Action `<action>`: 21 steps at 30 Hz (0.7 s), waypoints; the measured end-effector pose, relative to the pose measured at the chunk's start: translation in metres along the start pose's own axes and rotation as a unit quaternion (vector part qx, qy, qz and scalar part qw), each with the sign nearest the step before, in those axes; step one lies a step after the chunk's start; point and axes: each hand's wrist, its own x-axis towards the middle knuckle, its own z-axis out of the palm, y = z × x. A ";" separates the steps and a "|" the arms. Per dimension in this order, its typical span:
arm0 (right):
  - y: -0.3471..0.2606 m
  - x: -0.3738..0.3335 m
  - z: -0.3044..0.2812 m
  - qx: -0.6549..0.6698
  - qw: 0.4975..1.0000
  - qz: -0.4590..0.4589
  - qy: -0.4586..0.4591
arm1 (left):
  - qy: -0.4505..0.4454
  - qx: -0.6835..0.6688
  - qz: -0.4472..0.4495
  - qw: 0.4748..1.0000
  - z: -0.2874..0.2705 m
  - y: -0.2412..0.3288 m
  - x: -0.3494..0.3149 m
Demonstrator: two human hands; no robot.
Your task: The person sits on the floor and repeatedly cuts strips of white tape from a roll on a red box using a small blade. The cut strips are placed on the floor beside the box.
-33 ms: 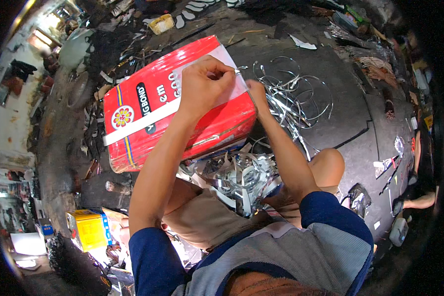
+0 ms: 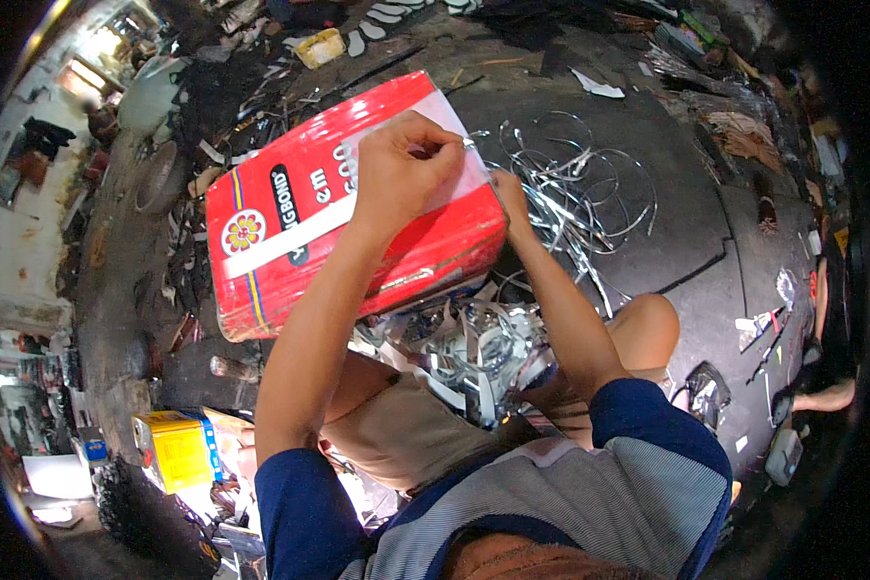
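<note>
A large red box (image 2: 358, 261) with a shiny surface stands tilted in front of my knees. A narrow white strip (image 2: 295, 234) lies slantwise over its top and runs under my left forearm. My left hand (image 2: 408, 169) is closed in a pinch over a pale patch (image 2: 469, 179) near the box's right edge; a small shiny bit shows by the fingertips, too small to name. Just past that edge, my right hand (image 2: 510, 205) is closed, its fingertips partly hidden, beside a tangle of shiny thin strips (image 2: 561, 203).
Curled silvery and white strips (image 2: 483, 348) are heaped between my legs. A yellow box (image 2: 179, 449) stands at the lower left, a clear bottle-like piece (image 2: 232, 367) near the red box. Far off lies a yellow container (image 2: 319, 46). Scraps litter the dark floor.
The white strip has slid along the box toward the right; its left end, earlier at the box's left edge, now lies further in. My right hand has shifted slightly nearer me.
</note>
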 end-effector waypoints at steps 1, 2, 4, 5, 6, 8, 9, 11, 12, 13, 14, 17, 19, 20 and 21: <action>0.025 -0.007 0.009 -0.009 1.000 0.000 -0.021 | -0.003 0.029 0.041 0.999 -0.002 -0.002 0.002; 0.043 -0.011 0.018 -0.019 0.999 0.034 -0.032 | -0.008 0.055 0.080 0.995 -0.003 -0.003 0.003; 0.075 -0.019 0.037 -0.042 0.992 0.105 -0.052 | -0.010 0.060 0.095 0.994 -0.004 -0.004 0.002; 0.098 -0.015 0.044 -0.035 0.993 0.102 -0.037 | -0.011 0.035 0.078 0.996 0.001 -0.002 0.005; 0.122 -0.014 0.052 -0.030 0.994 0.100 -0.022 | -0.012 0.009 0.059 0.998 0.006 0.000 0.005; 0.139 -0.017 0.061 -0.033 0.993 0.109 -0.011 | -0.012 -0.016 0.020 1.000 0.007 0.000 0.004; 0.141 -0.023 0.066 -0.042 0.992 0.118 -0.015 | -0.006 -0.025 0.001 1.000 0.005 -0.001 0.004; 0.145 -0.038 0.071 -0.067 0.985 0.156 -0.023 | -0.007 -0.006 0.010 1.000 0.004 0.001 0.002; 0.149 -0.043 0.071 -0.081 0.980 0.181 -0.031 | -0.005 0.007 0.017 1.000 0.001 0.003 0.003; 0.156 -0.048 0.067 -0.097 0.972 0.211 -0.034 | -0.009 0.001 0.017 1.000 0.001 0.003 0.004; 0.162 -0.050 0.063 -0.124 0.967 0.221 -0.029 | -0.013 -0.005 0.016 1.000 0.002 0.003 0.006; 0.164 -0.064 0.058 -0.191 0.951 0.242 -0.037 | -0.010 -0.013 -0.003 1.000 -0.002 0.005 0.004; 0.156 -0.072 0.045 -0.222 0.942 0.247 -0.046 | -0.005 -0.014 -0.002 1.000 -0.002 0.006 0.003; 0.155 -0.065 0.048 -0.226 0.944 0.236 -0.039 | -0.001 -0.012 0.009 1.000 -0.001 0.008 0.004; 0.165 -0.063 0.047 -0.238 0.943 0.230 -0.032 | 0.002 -0.018 0.015 1.000 0.005 0.010 0.003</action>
